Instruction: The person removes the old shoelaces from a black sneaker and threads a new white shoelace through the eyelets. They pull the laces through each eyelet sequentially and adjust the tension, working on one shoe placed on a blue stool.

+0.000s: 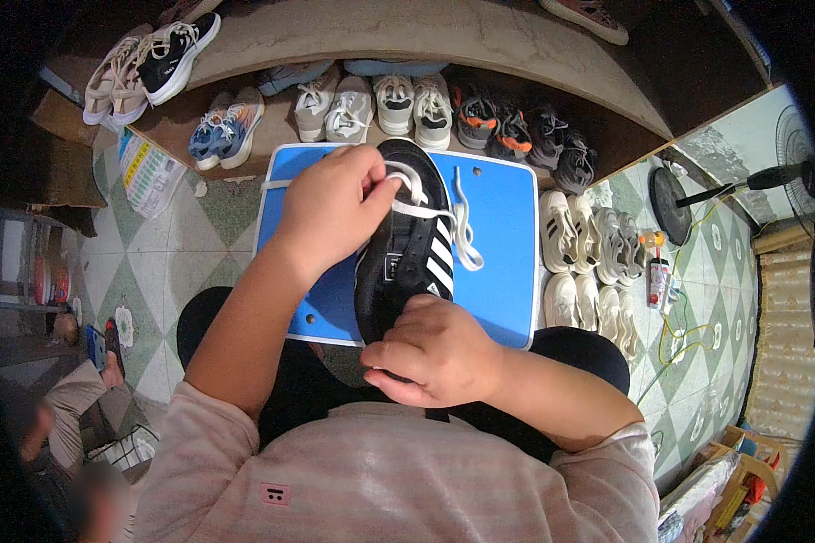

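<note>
A black sneaker (407, 237) with white side stripes lies on a small blue table (502, 231) before me, toe pointing away. Between the thumb and finger of my left hand (339, 200) is a white shoelace (418, 209), pinched above the shoe's front part. The lace crosses the throat, and one loose end hangs in a loop on the table right of the shoe. My right hand (438, 356) grips the shoe at the heel, which its curled fingers largely hide. A label with writing shows on the tongue.
Behind the table, a low shelf (421, 37) holds several pairs of sneakers (394, 102). White shoes (560, 298) stand in rows on the tiled floor to the right, near a bottle (657, 282), cables and a standing fan (669, 203). Another person (75, 414) sits at lower left.
</note>
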Available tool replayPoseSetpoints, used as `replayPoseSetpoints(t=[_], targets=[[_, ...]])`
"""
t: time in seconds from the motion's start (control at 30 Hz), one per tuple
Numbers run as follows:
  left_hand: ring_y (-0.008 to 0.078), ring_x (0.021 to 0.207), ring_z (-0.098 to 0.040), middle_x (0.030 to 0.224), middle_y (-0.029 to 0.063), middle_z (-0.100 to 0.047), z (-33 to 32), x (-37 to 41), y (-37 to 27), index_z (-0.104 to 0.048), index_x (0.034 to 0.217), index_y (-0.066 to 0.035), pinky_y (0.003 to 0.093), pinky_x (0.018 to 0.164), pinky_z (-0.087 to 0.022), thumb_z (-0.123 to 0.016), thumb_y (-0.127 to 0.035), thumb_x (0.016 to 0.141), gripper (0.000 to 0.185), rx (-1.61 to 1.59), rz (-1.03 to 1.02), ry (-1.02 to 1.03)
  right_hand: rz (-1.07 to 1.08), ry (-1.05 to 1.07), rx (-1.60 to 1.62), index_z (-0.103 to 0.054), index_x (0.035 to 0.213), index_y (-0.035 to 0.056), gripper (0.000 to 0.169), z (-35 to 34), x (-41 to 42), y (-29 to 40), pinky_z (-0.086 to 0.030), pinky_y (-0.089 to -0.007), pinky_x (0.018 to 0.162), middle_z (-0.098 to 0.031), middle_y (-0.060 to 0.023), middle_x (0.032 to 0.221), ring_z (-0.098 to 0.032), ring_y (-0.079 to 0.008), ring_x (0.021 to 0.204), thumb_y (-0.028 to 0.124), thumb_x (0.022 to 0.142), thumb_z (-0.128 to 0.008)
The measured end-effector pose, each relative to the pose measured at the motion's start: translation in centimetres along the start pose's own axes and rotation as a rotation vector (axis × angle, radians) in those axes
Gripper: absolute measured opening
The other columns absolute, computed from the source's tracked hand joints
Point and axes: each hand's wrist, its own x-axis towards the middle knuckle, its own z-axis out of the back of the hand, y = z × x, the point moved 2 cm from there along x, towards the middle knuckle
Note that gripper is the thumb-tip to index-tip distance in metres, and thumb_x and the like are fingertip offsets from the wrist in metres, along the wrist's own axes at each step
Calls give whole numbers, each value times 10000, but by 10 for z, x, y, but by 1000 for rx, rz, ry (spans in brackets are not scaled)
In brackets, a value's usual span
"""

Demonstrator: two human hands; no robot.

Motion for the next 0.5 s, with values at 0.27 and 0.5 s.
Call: replayPoseSetpoints(t=[0.27, 0.5], targets=[[354, 692, -591, 780, 150, -595, -5, -2, 9, -516, 816, -36, 460, 606, -470, -538, -160, 824, 126, 195, -109, -164, 13, -22, -3, -584, 838, 75, 169, -1, 3, 1, -396, -331, 511, -547, -43, 595, -545, -223, 521, 143, 726, -691], [332, 578, -535, 634, 129, -556, 1, -4, 4, -518, 733, -39, 377, 510, -405, -592, -163, 822, 170, -38, 118, -2, 2, -44, -18, -589, 827, 79, 158, -2, 1, 2, -390, -331, 508, -544, -32, 601, -538, -215, 519, 133, 720, -692]])
